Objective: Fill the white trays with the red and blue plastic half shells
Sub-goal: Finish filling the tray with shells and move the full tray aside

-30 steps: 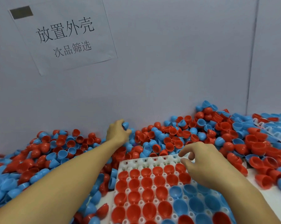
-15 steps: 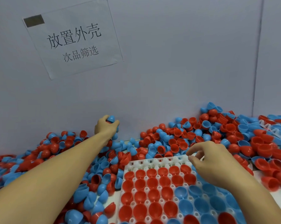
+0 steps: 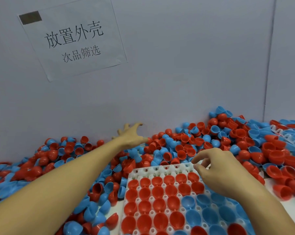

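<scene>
Left hand [image 3: 130, 135] at frame centre, fingers spread, empty, against the wall [image 3: 177, 65] above heaped shells [image 3: 182, 146]. Right hand [image 3: 218, 168] loosely curled, empty, over white tray [image 3: 160, 171] at lower centre, far row unfilled.

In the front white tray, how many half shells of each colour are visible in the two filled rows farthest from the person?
Red half shells: 12
Blue half shells: 0
Total: 12
The right hand covers the right end of these rows of the white tray.
</scene>
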`<state>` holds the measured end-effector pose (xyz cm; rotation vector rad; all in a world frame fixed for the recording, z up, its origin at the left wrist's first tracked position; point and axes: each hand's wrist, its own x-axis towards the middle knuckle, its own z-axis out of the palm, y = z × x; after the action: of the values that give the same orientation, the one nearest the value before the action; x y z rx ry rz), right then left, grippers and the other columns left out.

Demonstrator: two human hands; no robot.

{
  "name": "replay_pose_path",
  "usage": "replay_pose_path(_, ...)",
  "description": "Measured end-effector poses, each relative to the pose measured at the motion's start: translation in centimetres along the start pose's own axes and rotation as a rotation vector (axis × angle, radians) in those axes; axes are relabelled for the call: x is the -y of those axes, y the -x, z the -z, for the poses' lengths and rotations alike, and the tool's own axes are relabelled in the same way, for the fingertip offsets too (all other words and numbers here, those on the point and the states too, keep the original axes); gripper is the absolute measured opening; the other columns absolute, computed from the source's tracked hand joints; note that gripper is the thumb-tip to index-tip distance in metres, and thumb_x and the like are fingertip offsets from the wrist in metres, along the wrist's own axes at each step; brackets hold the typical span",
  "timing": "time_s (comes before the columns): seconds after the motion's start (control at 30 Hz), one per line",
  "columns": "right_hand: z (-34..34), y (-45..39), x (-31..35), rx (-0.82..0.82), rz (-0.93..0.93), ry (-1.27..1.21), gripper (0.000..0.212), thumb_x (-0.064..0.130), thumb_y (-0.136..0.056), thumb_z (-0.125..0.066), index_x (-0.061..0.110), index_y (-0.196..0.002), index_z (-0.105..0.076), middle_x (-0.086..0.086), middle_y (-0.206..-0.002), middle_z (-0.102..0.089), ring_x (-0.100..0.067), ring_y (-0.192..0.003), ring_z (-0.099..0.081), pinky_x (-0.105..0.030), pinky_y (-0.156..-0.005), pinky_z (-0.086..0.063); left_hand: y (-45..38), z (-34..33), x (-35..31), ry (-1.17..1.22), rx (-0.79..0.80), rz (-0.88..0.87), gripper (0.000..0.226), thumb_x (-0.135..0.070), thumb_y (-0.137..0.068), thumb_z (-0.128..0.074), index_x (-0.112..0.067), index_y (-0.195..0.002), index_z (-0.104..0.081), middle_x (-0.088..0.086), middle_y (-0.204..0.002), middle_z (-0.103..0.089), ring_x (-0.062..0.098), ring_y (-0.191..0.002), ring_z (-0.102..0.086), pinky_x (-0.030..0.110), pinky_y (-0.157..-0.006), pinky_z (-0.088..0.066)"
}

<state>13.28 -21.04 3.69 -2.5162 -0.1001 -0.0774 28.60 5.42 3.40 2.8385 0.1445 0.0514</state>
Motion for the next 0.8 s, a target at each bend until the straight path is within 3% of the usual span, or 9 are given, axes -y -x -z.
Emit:
replay_pose_path(0.1,0.0,0.0,0.2,0.000,0.010,-0.009,0.018,0.031,-0.097,-0.059,0.032,-0.113,-0.067,0.004,-0.111,-0.067,-0.012,-0.095,-0.064,-0.033,-0.086,-0.057,-0.3,-3.3,-4.2,0.008,0.179,-0.125,0.099,-0.076,-0.078,-0.064,-0.049,-0.157,-0.011,0.014,-0.169,0.004,0.049,-0.152,0.003,0.068,-0.120,-0.006)
replay_pose_path(0.17,-0.1,0.0,0.3,0.001,0.016,-0.012,0.019,0.032,-0.097,-0.059,0.033,-0.114,-0.067,0.003,-0.115,-0.067,-0.012,-0.098,-0.064,-0.034,-0.088,-0.056,-0.6,-5.1,-6.2,-0.043,0.275,-0.155,0.102,-0.075,-0.081,-0.063,-0.048,-0.159,-0.004,0.015,-0.169,0.008,0.047,-0.153,0.010,0.066,-0.121,0.001)
replay_pose_path(0.27,-0.2,0.0,0.0,-0.001,0.011,-0.024,0.019,0.034,-0.097,-0.058,0.035,-0.114,-0.066,0.003,-0.119,-0.064,-0.014,-0.101,-0.064,-0.035,-0.091,-0.055,-1.1,-6.7,-7.3,-0.042,0.195,-0.142,0.095,-0.060,-0.082,-0.069,-0.045,-0.158,-0.013,0.014,-0.167,-0.006,0.050,-0.151,0.003,0.067,-0.120,-0.012)
replay_pose_path(0.43,-0.2,-0.1,-0.3,-0.003,0.007,-0.036,0.019,0.033,-0.097,-0.058,0.035,-0.114,-0.066,0.003,-0.121,-0.065,-0.014,-0.103,-0.064,-0.037,-0.091,-0.055,-1.2,-7.4,-7.0,-0.010,0.136,0.013,0.088,-0.055,-0.083,-0.068,-0.042,-0.155,-0.020,0.009,-0.161,-0.014,0.053,-0.147,0.002,0.066,-0.113,-0.029)
replay_pose_path(0.53,-0.3,0.0,-0.1,0.000,0.011,-0.039,0.018,0.032,-0.097,-0.059,0.035,-0.112,-0.066,0.004,-0.122,-0.066,-0.014,-0.102,-0.065,-0.036,-0.090,-0.056,-0.7,-8.0,-7.3,-0.009,-0.016,0.008,0.068,-0.038,-0.088,-0.067,-0.037,-0.148,-0.036,0.006,-0.147,-0.032,0.044,-0.143,-0.013,0.055,-0.101,-0.045)
replay_pose_path(0.63,-0.3,0.1,0.0,0.001,0.013,-0.034,0.018,0.032,-0.097,-0.058,0.035,-0.113,-0.066,0.004,-0.124,-0.065,-0.013,-0.102,-0.065,-0.035,-0.089,-0.057,-0.5,-8.3,-6.6,0.058,-0.175,0.046,0.055,-0.029,-0.089,-0.063,-0.035,-0.141,-0.047,0.006,-0.141,-0.038,0.036,-0.134,-0.026,0.047,-0.094,-0.049)
replay_pose_path(0.73,-0.2,0.0,-0.1,-0.002,0.017,-0.028,0.019,0.032,-0.097,-0.058,0.034,-0.114,-0.066,0.005,-0.124,-0.065,-0.012,-0.102,-0.065,-0.034,-0.088,-0.057,-0.3,-7.9,-6.3,-0.033,-0.045,0.118,0.057,-0.048,-0.089,-0.061,-0.037,-0.143,-0.044,0.010,-0.149,-0.030,0.041,-0.138,-0.024,0.051,-0.100,-0.043)
replay_pose_path(0.8,-0.2,0.0,-0.1,0.000,0.016,-0.026,0.019,0.032,-0.098,-0.058,0.034,-0.115,-0.066,0.005,-0.124,-0.064,-0.011,-0.099,-0.065,-0.033,-0.087,-0.057,-0.3,-7.5,-6.5,-0.074,0.011,0.165,0.053,-0.045,-0.090,-0.060,-0.036,-0.141,-0.046,0.011,-0.150,-0.027,0.043,-0.137,-0.026,0.052,-0.100,-0.042)
